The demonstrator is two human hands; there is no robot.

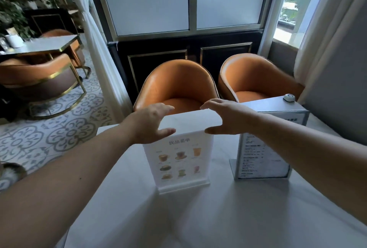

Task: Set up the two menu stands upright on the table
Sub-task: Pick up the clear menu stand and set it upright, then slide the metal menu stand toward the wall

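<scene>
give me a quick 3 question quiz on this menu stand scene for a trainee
1. True or false: the white drinks menu stand lies flat on the table.
2. Which hand is nearer the grey text menu stand? A) the left hand B) the right hand
3. Fill in: the small round call button sits at the table's far ____ corner.

Key
1. False: it stands upright on its base, both hands spread open at its top corners; whether either touches it cannot be told.
2. B: the grey stand, also upright, is to the right of the white one.
3. Right.
</scene>
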